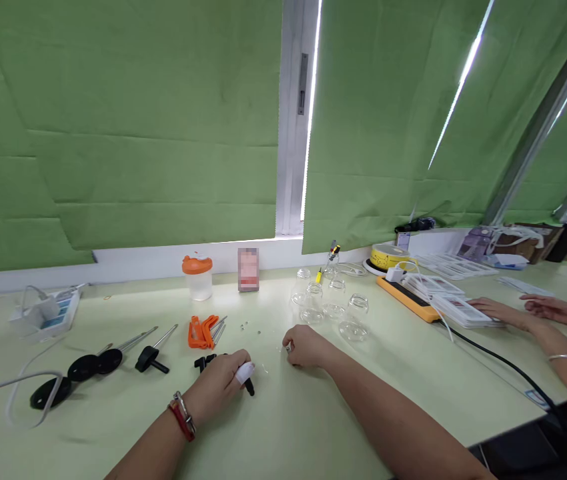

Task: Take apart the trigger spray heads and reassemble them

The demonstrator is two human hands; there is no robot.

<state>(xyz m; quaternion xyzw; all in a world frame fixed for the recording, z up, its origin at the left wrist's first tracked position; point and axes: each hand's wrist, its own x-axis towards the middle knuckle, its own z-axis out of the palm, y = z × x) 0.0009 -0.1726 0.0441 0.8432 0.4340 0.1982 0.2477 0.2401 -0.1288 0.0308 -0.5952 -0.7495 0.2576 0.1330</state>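
My left hand (221, 383), with a white wrap on the thumb, is curled low over the table on black plastic parts. A black T-shaped end (203, 362) shows past its far left side, and a black rod end (249, 387) sticks out below the thumb. Whether these belong to one piece is hidden. My right hand (307, 345) is closed in a pinch just above the table, with a tiny shiny piece (288, 348) at the fingertips. Several small metal rings (244, 326) lie beyond the hands, near an orange hex key holder (202, 332) with metal keys.
Left are black-handled screwdrivers (108, 360), a black T-handle tool (151, 358) and a power strip (56, 320). Behind stands an orange-lidded cup (197, 277). Several clear glasses (354, 320) stand right of my hand. An orange-black power strip (406, 299) lies near another person's hands (506, 312).
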